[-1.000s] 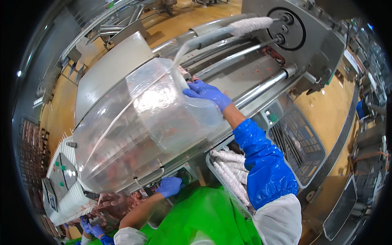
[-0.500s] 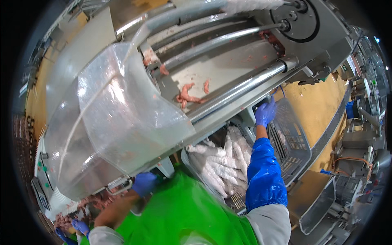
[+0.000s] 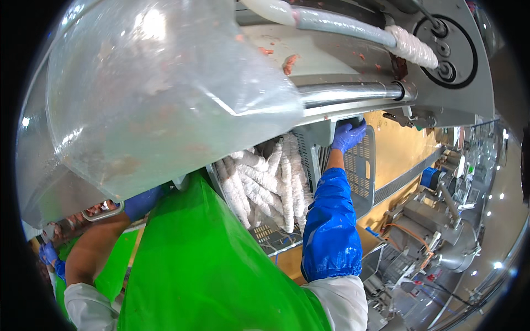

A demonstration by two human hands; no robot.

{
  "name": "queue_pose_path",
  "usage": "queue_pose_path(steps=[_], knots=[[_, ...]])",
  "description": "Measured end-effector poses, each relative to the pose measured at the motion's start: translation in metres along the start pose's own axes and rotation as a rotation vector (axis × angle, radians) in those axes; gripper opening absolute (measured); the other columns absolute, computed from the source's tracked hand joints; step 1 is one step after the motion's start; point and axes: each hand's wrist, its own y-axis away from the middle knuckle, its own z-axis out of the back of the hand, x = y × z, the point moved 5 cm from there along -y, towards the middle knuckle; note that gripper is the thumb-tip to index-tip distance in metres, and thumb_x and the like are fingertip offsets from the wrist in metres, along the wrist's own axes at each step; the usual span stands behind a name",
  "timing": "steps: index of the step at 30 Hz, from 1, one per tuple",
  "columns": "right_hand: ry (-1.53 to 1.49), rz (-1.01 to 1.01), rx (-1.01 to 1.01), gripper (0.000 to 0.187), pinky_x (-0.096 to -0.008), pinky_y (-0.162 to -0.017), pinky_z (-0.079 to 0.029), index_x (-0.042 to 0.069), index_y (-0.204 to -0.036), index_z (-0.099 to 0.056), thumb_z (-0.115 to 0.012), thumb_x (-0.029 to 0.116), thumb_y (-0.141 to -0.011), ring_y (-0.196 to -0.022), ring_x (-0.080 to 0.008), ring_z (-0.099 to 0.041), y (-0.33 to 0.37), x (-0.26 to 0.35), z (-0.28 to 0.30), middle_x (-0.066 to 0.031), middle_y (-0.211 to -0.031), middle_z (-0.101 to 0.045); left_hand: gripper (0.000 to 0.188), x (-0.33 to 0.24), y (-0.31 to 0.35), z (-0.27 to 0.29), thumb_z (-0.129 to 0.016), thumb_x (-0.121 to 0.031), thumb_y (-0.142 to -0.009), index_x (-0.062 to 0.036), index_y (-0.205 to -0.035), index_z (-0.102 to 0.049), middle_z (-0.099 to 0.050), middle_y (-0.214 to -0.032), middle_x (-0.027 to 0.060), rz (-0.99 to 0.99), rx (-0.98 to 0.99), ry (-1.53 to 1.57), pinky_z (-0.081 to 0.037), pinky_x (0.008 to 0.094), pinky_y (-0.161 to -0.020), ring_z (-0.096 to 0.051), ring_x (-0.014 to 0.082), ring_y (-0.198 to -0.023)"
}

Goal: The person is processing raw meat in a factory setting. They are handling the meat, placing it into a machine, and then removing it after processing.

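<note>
My right hand, in a thin blue-purple glove, is wrapped round a grey housing under the machine's front edge. Its fingertips are partly hidden. My left hand, gloved in blue, reaches beneath the same edge at the left, beside a metal handle. The machine hides its fingers. Between my arms stands a grey slotted crate with several long, white, rough-surfaced pieces piled in it. Above them is the steel machine with a cloudy clear cover and a shiny roller.
Pink meat scraps lie on the machine's bed. Another grey crate stands right of my right hand. A co-worker's gloved hand shows at the far left. Metal equipment fills the right, beyond a yellowish floor.
My view has shifted, so the clear cover takes up more of it. A white-wrapped bar now crosses lower over the machine's bed. My hands remain at the machine's front edge.
</note>
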Motion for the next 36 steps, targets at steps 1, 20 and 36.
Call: queue_pose_path(steps=[1,20,36], knots=[[-0.010,-0.028,0.024,0.059,-0.0529,-0.096,-0.037,0.002,-0.132,-0.044,-0.047,0.012,-0.074,-0.107,-0.0438,-0.049,-0.001,0.007,-0.001,-0.0275,-0.118,-0.052,0.011,0.002,0.004,-0.002,-0.065,-0.022,-0.075,-0.0122,-0.074,-0.070,-0.065,-0.070,0.0128,0.026,-0.015,0.043,-0.051,0.0446,-0.055,-0.065,0.0328,-0.064],[0.027,-0.021,-0.004,0.056,-0.0518,-0.099,-0.036,0.002,-0.132,-0.047,-0.049,0.009,-0.077,-0.112,-0.0426,-0.049,0.004,-0.006,0.003,-0.0258,-0.120,-0.054,0.011,0.000,-0.003,0.006,-0.067,-0.021,-0.070,-0.0100,-0.071,-0.068,-0.063,-0.068,0.0110,-0.033,-0.070,0.345,-0.049,0.0431,-0.052,-0.063,0.0317,-0.061],[-0.203,-0.014,-0.018,0.054,-0.0504,-0.098,-0.039,-0.004,-0.134,-0.043,-0.051,0.016,-0.085,-0.109,-0.0455,-0.051,0.012,0.060,0.042,-0.0295,-0.122,-0.050,0.018,0.010,0.009,-0.004,-0.059,-0.026,-0.074,-0.0087,-0.073,-0.066,-0.061,-0.066,0.0160,-0.199,0.182,-0.019,-0.048,0.0473,-0.055,-0.062,0.0350,-0.060]])
